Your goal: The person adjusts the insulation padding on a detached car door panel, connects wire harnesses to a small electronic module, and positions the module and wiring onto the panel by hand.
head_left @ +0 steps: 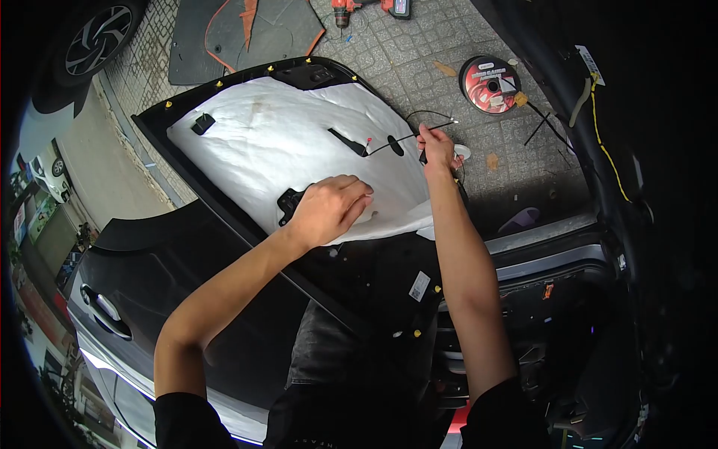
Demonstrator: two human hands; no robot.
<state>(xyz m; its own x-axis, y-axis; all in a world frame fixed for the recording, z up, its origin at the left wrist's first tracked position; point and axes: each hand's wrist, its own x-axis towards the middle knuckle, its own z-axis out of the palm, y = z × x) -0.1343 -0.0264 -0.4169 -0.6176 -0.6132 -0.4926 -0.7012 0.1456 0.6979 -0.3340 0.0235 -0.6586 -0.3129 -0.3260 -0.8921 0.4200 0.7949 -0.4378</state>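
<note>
A car door trim panel (239,229) lies across my lap, its back covered with white padding (277,127). My left hand (329,209) is over the lower part of the padding, fingers curled together; whatever they may hold is hidden. Beside its wrist, a black fitting (289,202) shows through the padding. At the panel's right edge, my right hand (437,150) pinches a thin black wire (402,138). This wire runs left over an oval hole towards a slot (348,142) with a small red tip near it. Part of a white round piece (462,152) shows beside the right hand.
On the paving, a red-labelled spool (490,84) lies beyond my right hand, and a red drill (366,9) at the top. Grey mats (247,41) lie behind the panel. The car's door sill (542,236) is at right; a dark car door (172,284) is at left.
</note>
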